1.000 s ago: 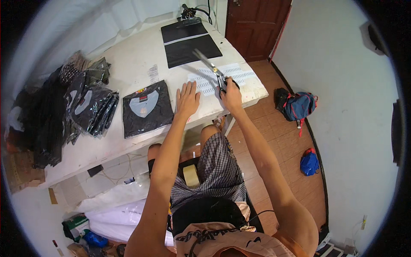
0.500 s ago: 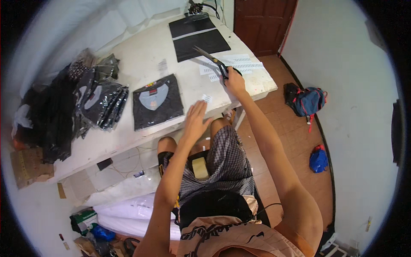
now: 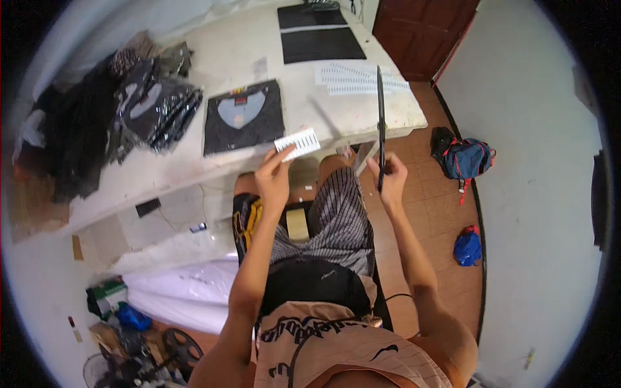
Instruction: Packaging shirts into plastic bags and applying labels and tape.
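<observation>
A small white strip of printed labels [image 3: 304, 143] is pinched in my left hand [image 3: 273, 178], held up just off the table's front edge. My right hand [image 3: 392, 184] grips the handles of long black scissors [image 3: 380, 110]. Their blades point away from me and look closed, edge-on. Left of the label strip lies a dark folded shirt [image 3: 262, 126] in a clear bag, with a grey neck patch showing. More white label sheets [image 3: 352, 81] lie overlapped beyond the scissors, at the table's right end.
Two black flat panels [image 3: 323, 46] lie at the far side of the white table [image 3: 226, 58]. Bagged dark garments [image 3: 158, 110] are heaped at left. A blue backpack [image 3: 469, 158] and a blue bag [image 3: 467, 247] lie on the floor at right, by the wall.
My left hand has picked the small label strip up from the table edge and pulled it nearer. My right hand has drawn back with the scissors, which now point straight away from me.
</observation>
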The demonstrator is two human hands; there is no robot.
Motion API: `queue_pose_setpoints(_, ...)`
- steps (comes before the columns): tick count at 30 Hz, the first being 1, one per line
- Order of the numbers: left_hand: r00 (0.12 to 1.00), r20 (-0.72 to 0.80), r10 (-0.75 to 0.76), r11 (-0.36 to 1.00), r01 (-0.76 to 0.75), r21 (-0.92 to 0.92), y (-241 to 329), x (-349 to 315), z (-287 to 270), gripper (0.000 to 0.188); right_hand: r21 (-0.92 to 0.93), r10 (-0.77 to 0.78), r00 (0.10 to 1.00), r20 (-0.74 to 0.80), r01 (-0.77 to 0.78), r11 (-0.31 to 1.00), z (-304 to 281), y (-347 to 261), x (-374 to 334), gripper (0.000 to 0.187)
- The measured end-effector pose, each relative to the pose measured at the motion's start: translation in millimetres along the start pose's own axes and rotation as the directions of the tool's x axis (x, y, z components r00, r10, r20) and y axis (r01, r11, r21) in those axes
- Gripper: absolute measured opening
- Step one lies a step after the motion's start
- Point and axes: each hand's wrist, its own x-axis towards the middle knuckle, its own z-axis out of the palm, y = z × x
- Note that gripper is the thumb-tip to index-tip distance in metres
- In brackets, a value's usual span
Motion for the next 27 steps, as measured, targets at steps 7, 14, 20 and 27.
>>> queue_pose_setpoints(7, 0.994, -0.036, 0.108, 0.846, -0.110, -0.521, 72, 0, -22, 0.032, 0.224, 0.095, 0.883, 0.460, -0.219, 0.950, 19, -21, -90, 0.024)
queue_pose_setpoints(14, 0.963, -0.267, -0.036, 0.940, -0.057, -0.335, 126, -11, -36, 0.017, 0.236, 0.064, 0.783, 0.619, -0.263, 0.935, 49, -51, -112, 0.041)
queue_pose_setpoints(20, 0.924, -0.373, -0.077, 0.923, -0.075, -0.377, 143, -26, -29, 0.028, 0.273, -0.034, 0.792, 0.609, -0.170, 0.947, 63, -68, -123, 0.050)
queue_pose_setpoints(27, 0.923, -0.379, -0.064, 0.929, -0.083, -0.360, 141, -41, -25, 0.030, 0.254, -0.038, 0.788, 0.614, -0.152, 0.955, 64, -80, -123, 0.052)
